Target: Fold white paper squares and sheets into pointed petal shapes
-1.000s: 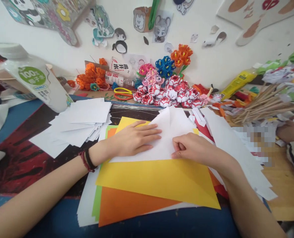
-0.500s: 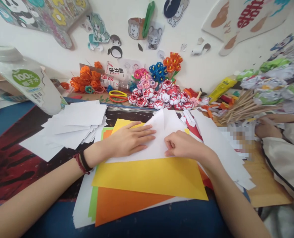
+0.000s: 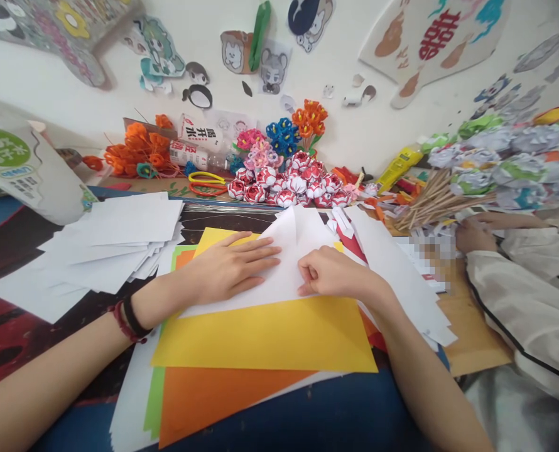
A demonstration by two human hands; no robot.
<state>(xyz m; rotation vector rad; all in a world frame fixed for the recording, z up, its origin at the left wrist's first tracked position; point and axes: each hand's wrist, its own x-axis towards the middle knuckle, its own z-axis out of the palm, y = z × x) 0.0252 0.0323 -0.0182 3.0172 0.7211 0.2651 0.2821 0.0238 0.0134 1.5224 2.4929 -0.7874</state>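
Observation:
A folded sheet of white paper lies on a yellow sheet. My left hand is spread flat on the white paper, fingers pointing right. My right hand is curled into a loose fist and rests against the right side of the same paper, its thumb near the lower edge. Nothing shows inside the curled fingers. Beneath the yellow sheet are an orange sheet, a green sheet and more white paper.
Stacked white sheets lie on the left beside a large bottle. Red-and-white paper flowers line the back. More white sheets and a bundle of sticks are on the right. Another person's sleeved arm is at far right.
The whole view has shifted, so most things sit further left in the picture. Both hands keep nearly the same pose on the white paper.

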